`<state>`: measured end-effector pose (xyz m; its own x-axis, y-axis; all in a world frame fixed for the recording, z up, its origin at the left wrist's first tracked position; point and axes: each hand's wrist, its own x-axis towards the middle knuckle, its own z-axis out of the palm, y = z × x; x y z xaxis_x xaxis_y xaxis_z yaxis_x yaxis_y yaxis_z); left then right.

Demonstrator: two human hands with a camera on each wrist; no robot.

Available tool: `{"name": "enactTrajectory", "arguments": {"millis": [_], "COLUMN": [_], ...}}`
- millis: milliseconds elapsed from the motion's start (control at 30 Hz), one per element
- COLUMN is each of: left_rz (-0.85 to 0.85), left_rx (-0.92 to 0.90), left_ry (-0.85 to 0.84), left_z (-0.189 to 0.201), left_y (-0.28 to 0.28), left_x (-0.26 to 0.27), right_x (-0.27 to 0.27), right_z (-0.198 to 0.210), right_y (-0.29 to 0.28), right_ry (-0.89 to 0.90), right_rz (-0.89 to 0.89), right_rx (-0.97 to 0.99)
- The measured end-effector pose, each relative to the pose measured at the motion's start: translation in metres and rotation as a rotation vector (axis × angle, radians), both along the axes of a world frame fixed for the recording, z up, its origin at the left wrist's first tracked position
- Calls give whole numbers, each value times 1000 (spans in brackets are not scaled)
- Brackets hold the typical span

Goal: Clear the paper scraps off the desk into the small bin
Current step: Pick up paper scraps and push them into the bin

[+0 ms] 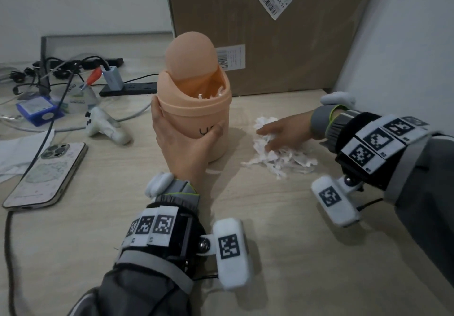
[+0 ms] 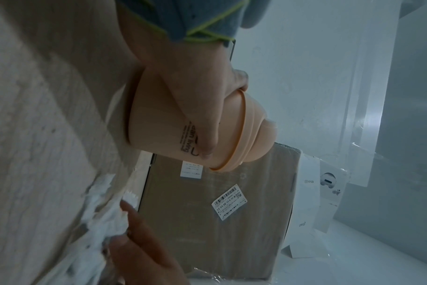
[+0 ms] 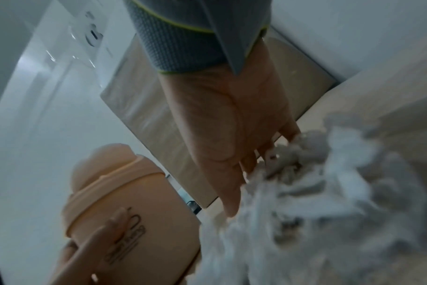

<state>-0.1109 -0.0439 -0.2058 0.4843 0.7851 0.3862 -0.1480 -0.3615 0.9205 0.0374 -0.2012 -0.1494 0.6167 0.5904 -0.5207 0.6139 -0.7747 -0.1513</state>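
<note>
A small peach bin point(image 1: 196, 104) with a swing lid tipped open stands upright on the desk; white scraps show inside it. My left hand point(image 1: 181, 141) grips its body, thumb across the printed front point(image 2: 207, 138), fingers round the far side. To the bin's right lies a heap of white paper scraps point(image 1: 282, 153). My right hand point(image 1: 282, 131) rests on top of that heap, fingers spread and pressing into the paper point(image 3: 234, 177). One loose scrap point(image 1: 213, 170) lies by the bin's base.
A big cardboard box point(image 1: 270, 25) stands right behind the bin. A phone point(image 1: 46, 175) on a cable, a white controller point(image 1: 105, 126), a power strip point(image 1: 127, 87) and tangled cords fill the left. Bare desk point(image 1: 270, 217) lies in front.
</note>
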Motion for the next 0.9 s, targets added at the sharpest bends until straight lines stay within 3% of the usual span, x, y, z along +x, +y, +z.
{"name": "enactTrajectory", "arguments": {"millis": [200,400,667,900], "left_rz": [-8,-6,50,38], "left_rx": [4,9,-15,0], "left_ry": [18,8,10,12], "left_z": [1,2,3,4], "left_y": [0,-2,0,0], "left_x": [-1,-2,-2,-4], "right_x": [-19,-30,-29,-35], "right_z": [27,27,19,17], "right_y": [-28,-30,41,36], "right_ry": [-15,-105,2,45], "right_rz": [49,-93,-30,29], "right_rx": [137,337,120,-27]}}
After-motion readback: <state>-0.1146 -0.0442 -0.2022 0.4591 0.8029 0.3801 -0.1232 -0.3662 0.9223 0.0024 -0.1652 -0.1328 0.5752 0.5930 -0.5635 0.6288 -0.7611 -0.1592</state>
